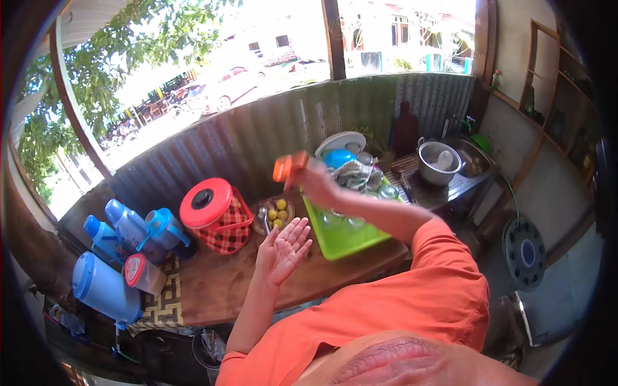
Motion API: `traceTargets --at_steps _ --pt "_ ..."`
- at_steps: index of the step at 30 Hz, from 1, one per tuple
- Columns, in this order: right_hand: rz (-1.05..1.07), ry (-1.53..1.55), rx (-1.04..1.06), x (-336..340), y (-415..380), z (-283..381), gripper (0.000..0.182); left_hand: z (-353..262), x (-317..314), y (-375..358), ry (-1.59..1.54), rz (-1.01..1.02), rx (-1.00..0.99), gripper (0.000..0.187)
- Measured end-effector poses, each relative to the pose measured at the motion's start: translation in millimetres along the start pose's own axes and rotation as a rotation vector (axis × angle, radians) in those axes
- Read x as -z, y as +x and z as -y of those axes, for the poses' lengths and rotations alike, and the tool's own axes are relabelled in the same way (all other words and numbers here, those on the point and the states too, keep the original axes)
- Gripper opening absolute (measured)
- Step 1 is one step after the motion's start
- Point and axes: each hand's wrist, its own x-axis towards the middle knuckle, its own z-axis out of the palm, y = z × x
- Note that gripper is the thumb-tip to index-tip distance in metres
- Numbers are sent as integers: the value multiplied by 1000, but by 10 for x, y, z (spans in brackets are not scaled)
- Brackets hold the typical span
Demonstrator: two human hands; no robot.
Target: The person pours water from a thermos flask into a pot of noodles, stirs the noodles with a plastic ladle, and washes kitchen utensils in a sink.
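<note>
My left hand (288, 251) is held palm up over the wooden table, fingers spread and holding nothing. Just beyond its fingertips sits a bowl of small yellow round fruit (278, 213), with what looks like a metal utensil at its side. My right hand (315, 183) is raised above the far side of the table and grips a small boxy orange object (290, 167). Motion blurs both, so the object's kind cannot be made out. Under my right forearm is a lime-green tray (347, 243) holding glasses, a cloth (353, 175) and a blue bowl (339, 158).
Left of the fruit stands a red-lidded checkered container (212, 212). Blue thermoses (132, 225), a blue water jug (103, 283) and a red-lidded jar (145, 273) crowd the table's left end. At right, a pot (439, 161) stands by the sink (476, 161). Corrugated metal wall (270, 128) runs behind.
</note>
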Motion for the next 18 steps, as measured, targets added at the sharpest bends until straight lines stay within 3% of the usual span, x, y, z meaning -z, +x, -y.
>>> traceTargets --at_steps 1,3,4,5,7,9,15,18 --pt "-34 -368 289 506 508 -11 17 6 -31 162 6 7 -1 44" --pt "-345 -357 198 1347 1534 280 22 -18 -24 372 13 -28 -17 41" --pt "-529 -663 260 1827 2058 391 21 -50 59 401 -25 -52 -46 39" --pt "-536 -353 183 2173 2520 532 20 -79 194 408 -65 -78 -75 37" --pt "-544 -349 8 2762 3145 653 18 -113 425 335 -128 -173 -160 32" --pt "-581 -366 -79 3035 3474 672 17 -136 694 172 -173 -302 -267 28" --pt "-683 -402 -5 3348 4053 593 20 -37 1029 -193 -337 -701 -598 26" --pt "-666 -355 -25 3498 4297 450 21 1 1136 -228 -383 -790 -669 27"
